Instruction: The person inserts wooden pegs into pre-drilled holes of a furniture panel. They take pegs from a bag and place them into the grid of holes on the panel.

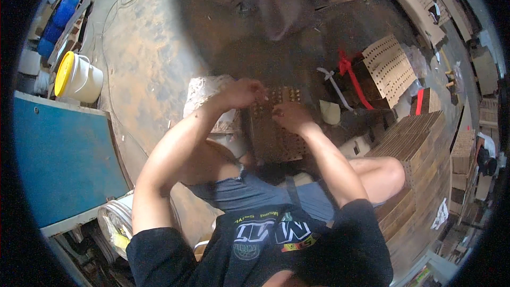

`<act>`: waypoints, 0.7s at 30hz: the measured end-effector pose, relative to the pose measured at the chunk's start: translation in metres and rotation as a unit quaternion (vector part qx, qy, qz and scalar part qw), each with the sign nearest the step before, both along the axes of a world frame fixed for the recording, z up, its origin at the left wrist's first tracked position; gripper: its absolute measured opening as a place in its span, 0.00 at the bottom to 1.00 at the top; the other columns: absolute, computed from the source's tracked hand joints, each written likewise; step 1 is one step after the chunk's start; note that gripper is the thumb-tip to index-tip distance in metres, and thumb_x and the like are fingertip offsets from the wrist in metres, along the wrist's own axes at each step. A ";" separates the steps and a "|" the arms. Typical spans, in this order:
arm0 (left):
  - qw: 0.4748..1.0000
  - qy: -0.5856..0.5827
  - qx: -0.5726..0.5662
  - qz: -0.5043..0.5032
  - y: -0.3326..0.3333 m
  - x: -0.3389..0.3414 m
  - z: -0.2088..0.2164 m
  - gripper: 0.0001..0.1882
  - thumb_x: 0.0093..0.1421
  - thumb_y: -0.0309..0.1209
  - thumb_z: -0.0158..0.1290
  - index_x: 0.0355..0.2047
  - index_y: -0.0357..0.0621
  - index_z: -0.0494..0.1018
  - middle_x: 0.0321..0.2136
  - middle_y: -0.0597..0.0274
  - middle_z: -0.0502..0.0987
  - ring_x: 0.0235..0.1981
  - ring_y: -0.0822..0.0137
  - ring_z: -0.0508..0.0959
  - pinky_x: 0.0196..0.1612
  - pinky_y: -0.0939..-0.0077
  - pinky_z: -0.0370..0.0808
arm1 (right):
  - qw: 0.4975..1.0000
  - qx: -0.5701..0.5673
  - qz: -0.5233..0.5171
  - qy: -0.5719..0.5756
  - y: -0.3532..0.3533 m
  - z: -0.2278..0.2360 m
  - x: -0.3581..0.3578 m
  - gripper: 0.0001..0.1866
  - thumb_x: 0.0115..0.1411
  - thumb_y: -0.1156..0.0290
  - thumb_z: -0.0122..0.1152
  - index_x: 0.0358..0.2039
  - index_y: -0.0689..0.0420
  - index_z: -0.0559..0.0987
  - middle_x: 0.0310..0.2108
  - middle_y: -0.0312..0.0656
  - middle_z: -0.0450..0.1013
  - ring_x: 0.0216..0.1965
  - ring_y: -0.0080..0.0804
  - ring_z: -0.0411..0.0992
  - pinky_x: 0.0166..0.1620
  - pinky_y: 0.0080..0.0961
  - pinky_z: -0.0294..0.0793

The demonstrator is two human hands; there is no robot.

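In front of me stands a brown board [264,141] with rows of holes. Small brass-coloured pieces [287,94] sit in its far rows. Over the far left part of the board hangs my left hand [244,93], fingers curled together at the tips; anything between them is too small to make out. My right hand [293,118] is at the right side of the board, just nearer than the brass pieces, with its fingers bent and closed. What it grips, if anything, is hidden. A crumpled white bag [199,93] lies beside the left forearm.
Right of the board, a stack of perforated boards [390,69] is tied with red ribbon [357,82]. Nearer, a large stack of brown boards [409,143] stands by my knee. Left are a white bucket [87,79] with yellow lid and a blue panel [64,154]. A dark blurred shape covers the far middle.
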State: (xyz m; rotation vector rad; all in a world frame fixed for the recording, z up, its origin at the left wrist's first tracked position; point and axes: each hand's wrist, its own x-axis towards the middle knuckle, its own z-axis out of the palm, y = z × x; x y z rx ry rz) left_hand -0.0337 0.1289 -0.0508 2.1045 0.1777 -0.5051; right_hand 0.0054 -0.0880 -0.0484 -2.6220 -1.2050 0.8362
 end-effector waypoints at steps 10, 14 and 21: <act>0.998 0.005 -0.047 -0.042 -0.023 0.005 -0.009 0.22 0.66 0.49 0.49 0.44 0.42 0.78 0.34 0.54 0.83 0.36 0.61 0.82 0.42 0.63 0.77 | 0.798 0.410 -0.357 0.261 -0.010 -0.036 -0.004 0.12 0.65 0.69 0.62 0.45 0.61 0.78 0.35 0.37 0.77 0.37 0.25 0.74 0.42 0.24 0.73; 0.999 -0.004 -0.039 -0.007 -0.019 0.012 -0.010 0.17 0.63 0.41 0.51 0.42 0.40 0.78 0.30 0.52 0.82 0.28 0.63 0.82 0.33 0.63 0.78 | 0.865 0.402 -0.263 0.144 -0.022 -0.067 0.003 0.10 0.65 0.70 0.61 0.45 0.60 0.79 0.36 0.41 0.79 0.37 0.27 0.76 0.43 0.27 0.75; 0.998 0.030 -0.056 0.028 -0.004 0.014 -0.023 0.14 0.55 0.31 0.57 0.41 0.41 0.79 0.27 0.56 0.82 0.24 0.64 0.81 0.32 0.66 0.79 | 0.980 0.172 -0.015 -0.095 -0.006 -0.071 -0.014 0.11 0.66 0.64 0.56 0.40 0.56 0.83 0.40 0.46 0.80 0.40 0.43 0.79 0.45 0.39 0.77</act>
